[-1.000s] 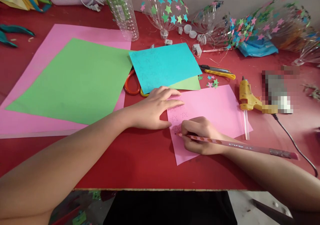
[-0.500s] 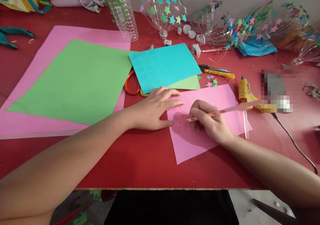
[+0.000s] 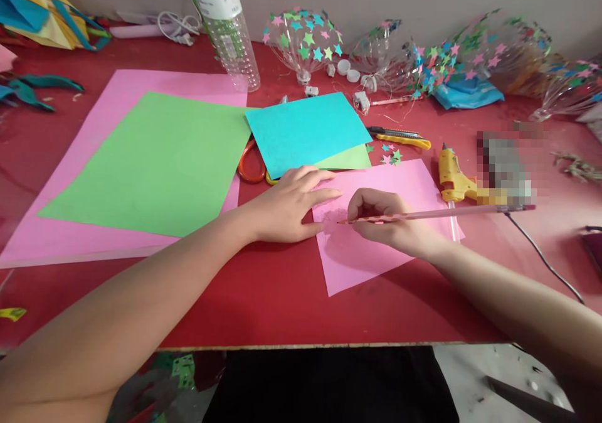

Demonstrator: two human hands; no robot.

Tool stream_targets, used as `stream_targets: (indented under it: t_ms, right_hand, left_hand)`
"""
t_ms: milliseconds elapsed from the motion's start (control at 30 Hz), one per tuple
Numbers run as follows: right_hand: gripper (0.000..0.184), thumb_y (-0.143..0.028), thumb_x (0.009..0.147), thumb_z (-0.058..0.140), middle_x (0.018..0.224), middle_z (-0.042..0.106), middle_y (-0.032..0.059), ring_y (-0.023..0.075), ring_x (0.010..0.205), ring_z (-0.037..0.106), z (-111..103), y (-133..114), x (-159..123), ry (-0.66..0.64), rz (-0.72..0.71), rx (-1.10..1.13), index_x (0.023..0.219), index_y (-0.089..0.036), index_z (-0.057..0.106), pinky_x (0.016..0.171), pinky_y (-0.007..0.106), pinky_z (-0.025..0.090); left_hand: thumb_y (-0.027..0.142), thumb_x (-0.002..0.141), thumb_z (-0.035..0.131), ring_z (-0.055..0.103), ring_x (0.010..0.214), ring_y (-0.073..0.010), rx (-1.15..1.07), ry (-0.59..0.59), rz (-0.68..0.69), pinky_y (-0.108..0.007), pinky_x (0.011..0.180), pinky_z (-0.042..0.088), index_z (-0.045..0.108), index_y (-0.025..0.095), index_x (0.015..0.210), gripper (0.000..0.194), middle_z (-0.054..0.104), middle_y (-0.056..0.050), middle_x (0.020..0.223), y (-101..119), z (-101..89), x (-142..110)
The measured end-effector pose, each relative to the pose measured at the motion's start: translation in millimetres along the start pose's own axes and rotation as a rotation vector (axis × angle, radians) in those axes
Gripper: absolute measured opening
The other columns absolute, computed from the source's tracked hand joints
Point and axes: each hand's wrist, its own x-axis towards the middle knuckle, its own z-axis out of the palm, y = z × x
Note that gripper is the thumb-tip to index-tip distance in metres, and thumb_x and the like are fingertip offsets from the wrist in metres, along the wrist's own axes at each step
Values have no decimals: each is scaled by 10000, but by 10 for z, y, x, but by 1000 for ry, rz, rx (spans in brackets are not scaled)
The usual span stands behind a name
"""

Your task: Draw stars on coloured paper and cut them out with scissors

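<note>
So the right grip (image 3: pixel 383 219) is pinching a pencil (image 3: pixel 451 213) pretty narrow, fingers sitting close to the tip, probably for finer control. The long end is sticking out over the wrist and pointing toward the glue gun (image 3: pixel 450 178). The tip is hovering at or just over the left part of the small pink sheet (image 3: pixel 357 263), can't tell if it's actually touching. Some faint marks are showing around there, too blurry to read.

The left grip (image 3: pixel 292 208) is spreading loose and holding nothing. Its fingertips are resting on that sheet's left edge, I'm guessing to stop it sliding, and being off to the side it's leaving room for the pencil.

The small sheet is lying on the red counter (image 3: pixel 263 304), near the front edge, so both arms are reaching it easily. The blue sheet (image 3: pixel 308 128) is sitting just behind the left grip, and the green sheet (image 3: pixel 155 159) is lying on the big pink sheet (image 3: pixel 197 84) off left, likely out of the way.
</note>
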Motion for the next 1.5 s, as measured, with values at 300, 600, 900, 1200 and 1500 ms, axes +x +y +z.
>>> stream_targets:
  t_ms: [300,600,900,1200,1500]
  right_hand:
    - [135,-73,724,517,627,481,-55,81,549,389,-6,210,-28,32,-161,-109,707,-199,469,505,226,286]
    - [150,-81,710,502,581,445,-60,79,509,374,-3,276,-25,52,-256,-148,673,-210,434,487,223,290]
    - [155,-80,711,516,579,443,-68,71,510,359,-15,246,-8,-19,-216,-104,669,-206,436,491,220,281]
    - [170,-80,737,527,594,437,-69,73,517,348,4,254,-1,-8,-207,-107,695,-210,425,493,223,277]
    - [155,-111,746,519,594,456,-55,89,542,383,33,232,10,85,-161,-155,692,-215,418,508,227,289]
  left_hand:
    - [354,872,615,370,1375,-366,58,19,-13,-574,1125,326,564,166,1347,513,438,-179,1499,27,-6,3]
    - [367,838,661,369,1361,-377,-35,31,-11,-594,1121,308,554,208,1331,529,442,-165,1481,-3,9,2]
    - [367,851,631,366,1351,-363,-4,22,-5,-574,1115,306,523,198,1349,536,440,-170,1472,-14,25,2]
    - [384,847,640,366,1350,-349,7,19,-5,-560,1117,316,519,211,1346,542,438,-157,1468,-14,23,4]
    - [368,842,647,364,1344,-363,-43,28,-3,-583,1112,308,525,229,1332,524,440,-152,1467,-15,18,4]
